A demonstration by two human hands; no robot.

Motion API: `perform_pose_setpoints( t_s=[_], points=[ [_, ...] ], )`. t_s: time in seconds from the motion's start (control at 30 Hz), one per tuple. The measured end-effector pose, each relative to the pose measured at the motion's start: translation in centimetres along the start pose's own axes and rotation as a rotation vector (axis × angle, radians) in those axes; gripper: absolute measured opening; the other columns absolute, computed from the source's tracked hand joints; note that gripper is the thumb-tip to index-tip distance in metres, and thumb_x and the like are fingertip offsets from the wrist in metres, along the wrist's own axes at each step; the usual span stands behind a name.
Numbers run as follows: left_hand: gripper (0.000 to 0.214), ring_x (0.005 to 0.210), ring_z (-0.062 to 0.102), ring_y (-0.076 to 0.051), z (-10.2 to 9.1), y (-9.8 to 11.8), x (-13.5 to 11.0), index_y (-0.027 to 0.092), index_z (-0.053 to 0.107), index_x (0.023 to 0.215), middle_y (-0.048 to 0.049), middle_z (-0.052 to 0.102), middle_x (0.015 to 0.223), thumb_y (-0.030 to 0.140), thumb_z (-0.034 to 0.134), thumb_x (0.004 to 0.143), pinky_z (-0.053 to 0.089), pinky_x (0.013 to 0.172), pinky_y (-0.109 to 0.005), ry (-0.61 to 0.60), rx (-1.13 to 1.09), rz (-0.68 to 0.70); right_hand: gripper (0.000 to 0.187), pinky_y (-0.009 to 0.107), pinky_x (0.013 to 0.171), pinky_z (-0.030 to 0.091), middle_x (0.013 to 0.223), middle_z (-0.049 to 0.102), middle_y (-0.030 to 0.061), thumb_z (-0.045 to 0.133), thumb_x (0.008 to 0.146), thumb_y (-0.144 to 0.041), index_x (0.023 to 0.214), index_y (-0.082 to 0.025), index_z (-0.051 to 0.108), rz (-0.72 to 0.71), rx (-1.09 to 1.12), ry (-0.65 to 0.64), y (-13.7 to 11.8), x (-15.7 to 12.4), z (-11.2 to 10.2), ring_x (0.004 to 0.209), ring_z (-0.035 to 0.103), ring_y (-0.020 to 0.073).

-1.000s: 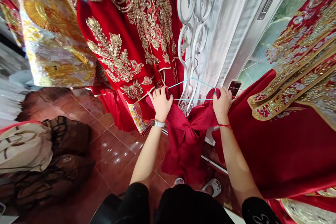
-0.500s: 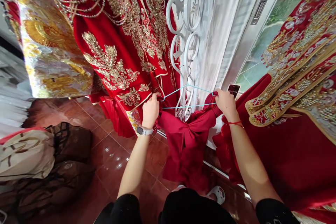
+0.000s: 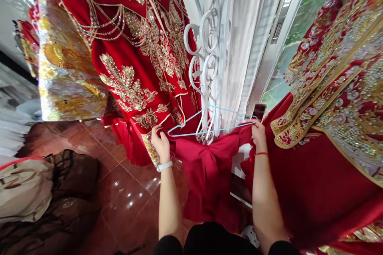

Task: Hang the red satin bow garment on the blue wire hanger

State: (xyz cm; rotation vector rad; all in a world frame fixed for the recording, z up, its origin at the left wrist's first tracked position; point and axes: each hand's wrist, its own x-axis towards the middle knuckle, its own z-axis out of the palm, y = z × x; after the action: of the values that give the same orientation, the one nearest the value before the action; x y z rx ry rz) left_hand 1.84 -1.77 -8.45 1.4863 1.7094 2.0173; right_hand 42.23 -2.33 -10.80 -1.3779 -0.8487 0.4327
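Observation:
A plain red garment [image 3: 209, 167] hangs from a thin light-blue wire hanger [image 3: 206, 125] in front of me. My left hand [image 3: 160, 143], with a white watch at the wrist, is closed on the garment's left top edge, just beside the hanger's left end. At the hanger's right end my right hand [image 3: 259, 135], a red cord round its wrist, is closed on the cloth and wire. The garment droops between my hands with a bow-like fold at its middle.
A red gown with gold embroidery [image 3: 140, 55] hangs left of centre, a gold brocade gown [image 3: 66, 71] beside it. Another embroidered red gown [image 3: 332, 119] fills the right. A white scrolled metal rack [image 3: 203, 71] and sheer curtain stand behind. Bags [image 3: 44, 191] lie on the red tiled floor.
My hands have moved further apart and slightly lower, stretching the garment's top edge along the hanger. The camera has tilted upward a little.

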Motion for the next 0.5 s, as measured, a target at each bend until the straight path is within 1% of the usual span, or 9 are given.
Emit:
perform_pose_setpoints(
  t_s=[0.07,0.13,0.17,0.23,0.3,0.37,0.4,0.47,0.5],
  points=[
    [0.038,0.105,0.064,-0.021,-0.2,-1.5,-1.8,0.019,0.058,0.117,-0.0115,0.066,0.116,0.014,0.045,0.082,0.049,0.102,-0.038,0.0,0.022,-0.064,0.03,0.033,0.066,0.05,0.065,0.065,0.0029,0.044,0.055,-0.035,0.072,-0.021,0.065,0.084,0.044,0.042,1.7,-2.2,-0.2,0.069,0.061,0.021],
    [0.041,0.102,0.064,-0.022,-0.5,-3.3,-3.4,0.02,0.057,0.122,-0.0105,0.066,0.115,0.018,0.051,0.081,0.049,0.101,-0.04,-0.063,0.043,-0.111,0.033,0.033,0.063,0.049,0.068,0.068,0.0046,0.044,0.052,-0.037,0.07,-0.021,0.066,0.173,0.075,0.039,3.1,-4.4,-0.2,0.068,0.062,0.0219],
    [0.04,0.101,0.065,-0.023,-0.6,-4.0,-4.1,0.02,0.058,0.12,-0.0101,0.066,0.112,0.021,0.054,0.08,0.049,0.101,-0.041,-0.114,0.05,-0.118,0.034,0.033,0.062,0.048,0.069,0.069,0.0054,0.044,0.051,-0.037,0.07,-0.021,0.066,0.201,0.077,0.014,3.6,-5.3,-0.2,0.067,0.062,0.0222],
    [0.03,0.098,0.065,-0.025,-0.9,-5.0,-5.0,0.019,0.064,0.108,-0.0099,0.067,0.104,0.024,0.057,0.079,0.05,0.099,-0.042,-0.221,0.072,-0.115,0.033,0.033,0.062,0.047,0.069,0.069,0.0059,0.042,0.051,-0.037,0.067,-0.021,0.066,0.201,0.045,-0.035,4.2,-6.7,-0.1,0.066,0.062,0.0223],
    [0.019,0.097,0.064,-0.026,-1.3,-5.2,-5.5,0.019,0.067,0.094,-0.0106,0.067,0.099,0.028,0.056,0.08,0.05,0.096,-0.042,-0.308,0.119,-0.106,0.031,0.033,0.064,0.047,0.069,0.07,0.0059,0.041,0.053,-0.037,0.065,-0.022,0.066,0.145,-0.014,-0.07,4.1,-7.4,0.0,0.067,0.063,0.0224],
    [0.018,0.098,0.063,-0.027,-1.5,-4.7,-5.6,0.02,0.068,0.088,-0.0117,0.066,0.101,0.031,0.054,0.084,0.049,0.095,-0.042,-0.359,0.207,-0.104,0.03,0.034,0.068,0.048,0.071,0.072,0.0066,0.042,0.057,-0.036,0.066,-0.022,0.067,0.081,-0.077,-0.09,3.5,-7.5,0.1,0.071,0.064,0.0235],
    [0.019,0.1,0.062,-0.028,-1.6,-4.4,-5.7,0.02,0.068,0.087,-0.0125,0.066,0.104,0.031,0.052,0.086,0.047,0.094,-0.043,-0.358,0.27,-0.109,0.029,0.035,0.071,0.049,0.074,0.073,0.0075,0.044,0.059,-0.036,0.067,-0.022,0.068,0.054,-0.109,-0.099,3.2,-7.4,0.1,0.073,0.065,0.0243],
    [0.02,0.102,0.059,-0.03,-1.7,-3.7,-5.8,0.02,0.069,0.086,-0.014,0.066,0.109,0.029,0.051,0.087,0.045,0.092,-0.043,-0.306,0.408,-0.135,0.027,0.037,0.076,0.05,0.078,0.075,0.0097,0.049,0.062,-0.038,0.068,-0.021,0.07,0.005,-0.197,-0.106,2.5,-7.1,0.1,0.077,0.067,0.0266],
    [0.02,0.1,0.059,-0.03,-1.7,-3.4,-5.8,0.019,0.068,0.083,-0.014,0.067,0.106,0.027,0.051,0.087,0.044,0.089,-0.042,-0.277,0.456,-0.158,0.027,0.038,0.078,0.05,0.079,0.076,0.0108,0.052,0.063,-0.039,0.069,-0.02,0.071,-0.019,-0.251,-0.104,2.2,-6.9,0.1,0.078,0.067,0.0277]
  ],
)
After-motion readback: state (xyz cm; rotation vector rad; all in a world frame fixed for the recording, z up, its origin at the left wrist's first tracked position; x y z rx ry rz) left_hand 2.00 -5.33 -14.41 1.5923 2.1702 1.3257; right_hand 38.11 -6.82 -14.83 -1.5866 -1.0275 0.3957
